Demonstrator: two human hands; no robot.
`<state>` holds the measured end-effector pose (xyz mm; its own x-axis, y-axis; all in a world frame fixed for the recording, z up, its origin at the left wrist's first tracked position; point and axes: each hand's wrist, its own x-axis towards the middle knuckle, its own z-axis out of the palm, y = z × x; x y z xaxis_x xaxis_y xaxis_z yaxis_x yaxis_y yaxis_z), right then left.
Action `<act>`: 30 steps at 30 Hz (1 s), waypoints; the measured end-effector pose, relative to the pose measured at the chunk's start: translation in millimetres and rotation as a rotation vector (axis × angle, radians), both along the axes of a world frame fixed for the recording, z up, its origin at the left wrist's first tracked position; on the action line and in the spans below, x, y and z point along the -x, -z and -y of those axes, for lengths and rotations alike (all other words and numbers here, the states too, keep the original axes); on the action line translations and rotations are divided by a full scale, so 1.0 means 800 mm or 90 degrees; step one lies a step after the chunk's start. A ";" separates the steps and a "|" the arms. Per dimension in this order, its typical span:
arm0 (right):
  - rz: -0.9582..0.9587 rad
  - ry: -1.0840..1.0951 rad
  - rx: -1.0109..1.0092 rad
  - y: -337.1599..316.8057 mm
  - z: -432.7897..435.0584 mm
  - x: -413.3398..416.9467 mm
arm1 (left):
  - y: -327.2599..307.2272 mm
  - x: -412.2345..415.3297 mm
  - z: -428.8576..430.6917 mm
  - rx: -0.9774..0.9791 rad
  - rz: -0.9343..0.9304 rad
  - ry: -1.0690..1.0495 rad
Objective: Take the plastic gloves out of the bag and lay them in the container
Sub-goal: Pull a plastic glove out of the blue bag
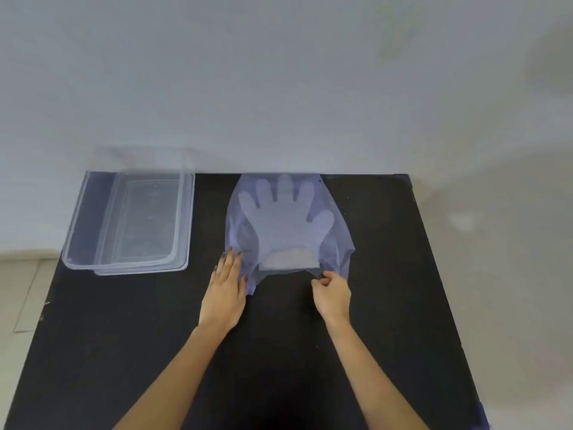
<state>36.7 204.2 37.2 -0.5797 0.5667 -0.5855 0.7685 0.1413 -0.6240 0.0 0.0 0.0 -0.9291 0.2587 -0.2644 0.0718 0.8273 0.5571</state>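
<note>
A thin bluish see-through bag (336,231) lies flat at the far middle of the black table, its mouth toward me. Inside it a stack of pale plastic gloves (283,218) shows through, fingers pointing away, with a white cuff band near the mouth. My left hand (225,290) rests flat with fingers together on the bag's near left corner. My right hand (331,293) pinches the bag's near right edge between thumb and fingers. An empty clear plastic container (183,218) stands at the far left of the table.
The black table (124,336) ends at a pale wall just behind the bag and container. Its left edge drops to a light tiled floor. The container's near left corner overhangs the table's left edge slightly.
</note>
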 end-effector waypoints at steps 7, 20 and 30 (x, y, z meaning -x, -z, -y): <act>-0.094 0.160 0.054 0.016 0.016 0.024 | 0.033 0.020 0.001 0.141 -0.041 0.113; -0.107 0.361 0.144 0.023 0.029 0.058 | 0.051 0.015 0.004 0.170 -0.088 0.089; -0.082 0.378 0.150 0.021 0.035 0.067 | 0.050 0.016 0.007 0.170 -0.110 0.094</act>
<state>-17.0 176.2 20.5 -0.2812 0.6771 -0.6800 0.5913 -0.4359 -0.6785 -12.7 -5.9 -39.6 -0.9236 0.3367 -0.1831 0.2761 0.9159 0.2914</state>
